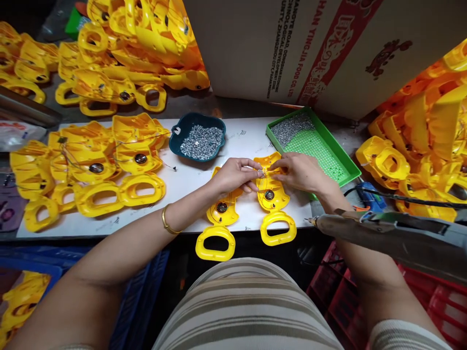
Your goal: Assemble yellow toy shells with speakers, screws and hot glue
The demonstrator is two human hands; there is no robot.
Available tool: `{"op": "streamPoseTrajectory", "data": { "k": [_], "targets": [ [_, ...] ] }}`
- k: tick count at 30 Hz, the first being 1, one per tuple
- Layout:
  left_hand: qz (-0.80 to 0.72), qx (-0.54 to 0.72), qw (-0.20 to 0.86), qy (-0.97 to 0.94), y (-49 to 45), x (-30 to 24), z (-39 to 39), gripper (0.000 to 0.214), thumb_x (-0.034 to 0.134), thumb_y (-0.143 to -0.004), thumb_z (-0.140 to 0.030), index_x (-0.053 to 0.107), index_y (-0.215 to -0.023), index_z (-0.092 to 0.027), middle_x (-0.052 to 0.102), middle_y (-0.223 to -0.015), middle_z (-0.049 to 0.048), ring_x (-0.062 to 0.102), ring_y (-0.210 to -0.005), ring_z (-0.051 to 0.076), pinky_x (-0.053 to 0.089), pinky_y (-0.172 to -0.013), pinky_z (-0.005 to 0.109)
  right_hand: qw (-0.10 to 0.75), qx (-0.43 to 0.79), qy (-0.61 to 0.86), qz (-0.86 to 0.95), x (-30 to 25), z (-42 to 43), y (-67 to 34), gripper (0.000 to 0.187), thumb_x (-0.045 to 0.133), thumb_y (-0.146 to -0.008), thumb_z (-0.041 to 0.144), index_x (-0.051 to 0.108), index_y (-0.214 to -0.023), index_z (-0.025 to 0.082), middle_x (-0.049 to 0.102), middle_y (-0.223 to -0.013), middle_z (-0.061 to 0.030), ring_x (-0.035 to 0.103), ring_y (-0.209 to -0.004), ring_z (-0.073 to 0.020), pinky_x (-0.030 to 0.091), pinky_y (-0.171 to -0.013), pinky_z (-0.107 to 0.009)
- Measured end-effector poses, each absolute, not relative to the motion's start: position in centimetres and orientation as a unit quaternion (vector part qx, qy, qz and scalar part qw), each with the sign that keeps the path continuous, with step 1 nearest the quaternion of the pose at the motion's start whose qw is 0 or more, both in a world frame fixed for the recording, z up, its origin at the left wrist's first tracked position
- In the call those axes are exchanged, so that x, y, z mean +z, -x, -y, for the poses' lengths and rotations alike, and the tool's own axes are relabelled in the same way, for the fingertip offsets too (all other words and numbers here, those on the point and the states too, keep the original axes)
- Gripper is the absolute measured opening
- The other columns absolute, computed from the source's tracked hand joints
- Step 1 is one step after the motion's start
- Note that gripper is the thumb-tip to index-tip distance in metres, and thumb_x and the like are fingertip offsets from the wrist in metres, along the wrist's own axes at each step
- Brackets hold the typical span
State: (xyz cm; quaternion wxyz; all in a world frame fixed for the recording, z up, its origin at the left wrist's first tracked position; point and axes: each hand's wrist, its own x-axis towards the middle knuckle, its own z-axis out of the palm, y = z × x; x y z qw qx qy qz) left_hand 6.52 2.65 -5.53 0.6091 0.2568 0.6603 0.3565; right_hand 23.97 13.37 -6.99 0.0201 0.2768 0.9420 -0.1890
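Observation:
My left hand [237,174] reaches over two yellow plastic shell halves, its fingers closed on small silvery screws [260,173] at the fingertips. My right hand [302,170] is at the upper part of the right-hand shell [279,200], its thumb and fingers drawn together; what they hold is hidden. That shell lies inner side up, with a round dark speaker [269,195], thin wires and a ring handle [278,228] toward me. Beside it lies the second shell [230,214], also with a speaker [221,207], partly under my left hand.
A dark teal bowl [175,146] and a green perforated tray [333,163] hold small metal screws. More yellow shells [97,150] lie left, with piles behind and at right [419,146]. A powered screwdriver [365,228] hangs over my right forearm. A cardboard box [248,43] stands behind.

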Motion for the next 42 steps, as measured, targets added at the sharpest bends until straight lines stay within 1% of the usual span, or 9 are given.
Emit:
{"op": "streamPoseTrajectory", "data": {
  "k": [4, 9, 12, 16, 19, 23, 29, 33, 42],
  "targets": [
    [-0.653, 0.334, 0.623, -0.273, -6.2, -5.8, -2.7, 0.017, 0.06, -0.089, -0.007, 0.062, -0.106, -0.008, 0.068, -0.062, 0.0007, 0.066, -0.049, 0.009, 0.048, -0.044, 0.015, 0.033, -0.151, -0.287, -0.946, -6.9, -12.9, -23.6, 0.018, 0.055, -0.085, 0.026, 0.071, -0.093, 0.024, 0.07, -0.092, -0.0035, 0.058, -0.075, -0.0172, 0.025, -0.056, -0.029],
    [-0.645, 0.314, 0.624, -0.309, -6.2, -5.5, -2.8, 0.037, 0.056, -0.09, -0.005, 0.058, -0.127, -0.01, 0.068, -0.066, 0.0, 0.065, -0.051, 0.007, 0.05, -0.049, 0.016, -0.089, -0.197, -0.25, -0.944, -6.5, -12.9, -23.6, 0.018, 0.051, -0.089, 0.026, 0.067, -0.095, 0.02, 0.069, -0.089, -0.0042, 0.057, -0.072, -0.0148, 0.034, -0.06, -0.028],
    [-0.632, 0.282, 0.628, -0.355, -6.2, -5.1, -3.0, 0.031, 0.056, -0.089, -0.008, 0.064, -0.119, -0.01, 0.067, -0.065, -0.0001, 0.066, -0.054, 0.008, 0.05, -0.05, 0.016, -0.134, -0.239, -0.195, -0.942, -6.6, -13.1, -23.0, 0.019, 0.051, -0.09, 0.025, 0.068, -0.094, 0.018, 0.069, -0.09, -0.0063, 0.059, -0.075, -0.0149, 0.04, -0.065, -0.028],
    [-0.632, 0.26, 0.621, -0.385, -6.4, -4.7, -3.3, 0.012, 0.057, -0.089, -0.012, 0.069, -0.091, -0.011, 0.069, -0.071, 0.0021, 0.064, -0.051, 0.007, 0.048, -0.048, 0.015, -0.16, -0.288, -0.148, -0.933, -7.1, -13.3, -22.4, 0.019, 0.052, -0.091, 0.026, 0.069, -0.094, 0.019, 0.071, -0.09, -0.0063, 0.062, -0.081, -0.0164, 0.044, -0.071, -0.029],
    [-0.642, 0.276, 0.621, -0.356, -6.4, -4.9, -3.5, 0.011, 0.057, -0.089, -0.013, 0.067, -0.084, -0.011, 0.07, -0.07, 0.0034, 0.062, -0.048, 0.006, 0.046, -0.046, 0.015, -0.16, -0.326, -0.152, -0.919, -7.4, -13.2, -22.4, 0.02, 0.054, -0.091, 0.026, 0.069, -0.102, 0.02, 0.073, -0.097, -0.0058, 0.065, -0.086, -0.017, 0.047, -0.076, -0.03],
    [-0.642, 0.3, 0.625, -0.327, -6.1, -5.4, -3.5, 0.014, 0.06, -0.086, -0.008, 0.068, -0.096, -0.01, 0.07, -0.07, 0.0036, 0.066, -0.054, 0.009, 0.048, -0.049, 0.017, -0.16, -0.325, -0.193, -0.912, -7.7, -12.9, -23.1, 0.034, 0.051, -0.092, 0.024, 0.06, -0.124, 0.019, 0.072, -0.11, -0.0084, 0.067, -0.09, -0.0176, 0.049, -0.078, -0.031],
    [-0.662, 0.302, 0.5, -0.47, -5.6, -6.0, -2.7, 0.025, 0.062, -0.081, -0.011, 0.07, -0.105, -0.014, 0.072, -0.077, 0.003, 0.062, -0.05, 0.007, 0.049, -0.054, 0.018, -0.096, -0.241, -0.203, -0.944, -7.4, -12.7, -24.2, 0.028, 0.048, -0.089, 0.019, 0.068, -0.109, 0.018, 0.07, -0.099, -0.0085, 0.063, -0.084, -0.0197, 0.045, -0.071, -0.031],
    [-0.673, 0.31, 0.44, -0.508, -5.8, -6.4, -2.3, 0.031, 0.062, -0.081, -0.012, 0.069, -0.111, -0.015, 0.074, -0.085, 0.0042, 0.062, -0.052, 0.007, 0.048, -0.055, 0.017, -0.079, -0.182, -0.223, -0.954, -6.8, -12.8, -25.0, 0.025, 0.052, -0.09, 0.03, 0.071, -0.104, 0.021, 0.064, -0.103, -0.0093, 0.059, -0.079, -0.019, 0.037, -0.061, -0.03],
    [-0.671, 0.341, 0.547, -0.365, -6.1, -5.8, -2.7, 0.024, 0.059, -0.087, -0.008, 0.067, -0.109, -0.011, 0.067, -0.071, 0.002, 0.061, -0.048, 0.007, 0.045, -0.044, 0.016, -0.056, -0.285, -0.209, -0.934, -7.0, -13.5, -25.8, 0.034, 0.046, -0.095, 0.039, 0.07, -0.106, 0.018, 0.073, -0.095, -0.0086, 0.063, -0.08, -0.0184, 0.04, -0.068, -0.029]
  ]
}}
